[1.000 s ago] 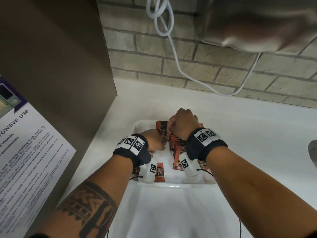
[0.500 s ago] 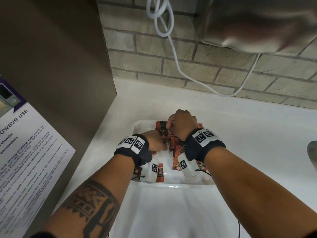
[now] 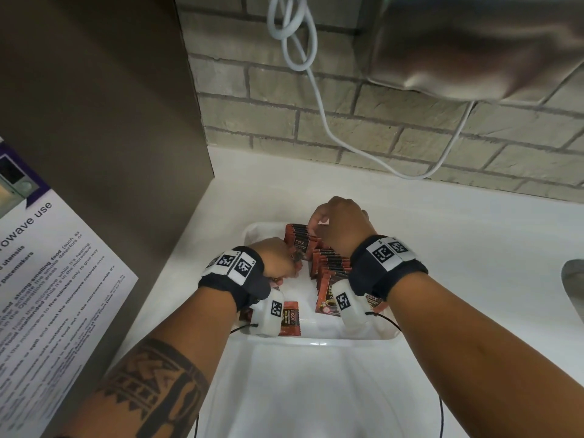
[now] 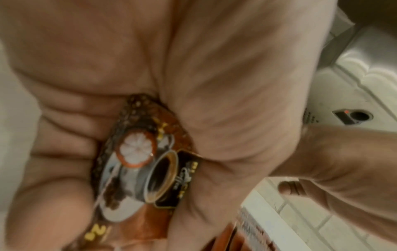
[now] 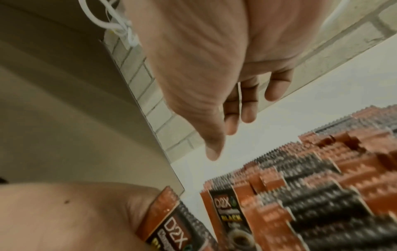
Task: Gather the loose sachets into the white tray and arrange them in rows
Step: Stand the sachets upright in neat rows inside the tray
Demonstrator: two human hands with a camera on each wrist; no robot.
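The white tray (image 3: pixel 319 343) sits on the counter and holds orange-brown sachets. One overlapped row (image 3: pixel 331 267) runs under my right wrist, a shorter row (image 3: pixel 298 241) lies at the far left, and a single sachet (image 3: pixel 290 320) lies flat near the front rim. My left hand (image 3: pixel 278 260) is inside the tray and grips a sachet (image 4: pixel 137 161) printed with a coffee cup. My right hand (image 3: pixel 341 226) hovers over the far end of the rows (image 5: pixel 300 186); its fingers (image 5: pixel 232 122) are straight and hold nothing.
A brown appliance side (image 3: pixel 94 121) with a printed notice (image 3: pixel 47 279) stands close on the left. Behind the tray is a brick wall (image 3: pixel 395 137) with a white cable (image 3: pixel 316 105) hanging down it. A sink edge (image 3: pixel 573 286) shows at the far right of the white counter (image 3: pixel 474 248).
My right hand has shifted slightly toward the far end of the tray. My left hand has stayed in place, still holding its sachet.
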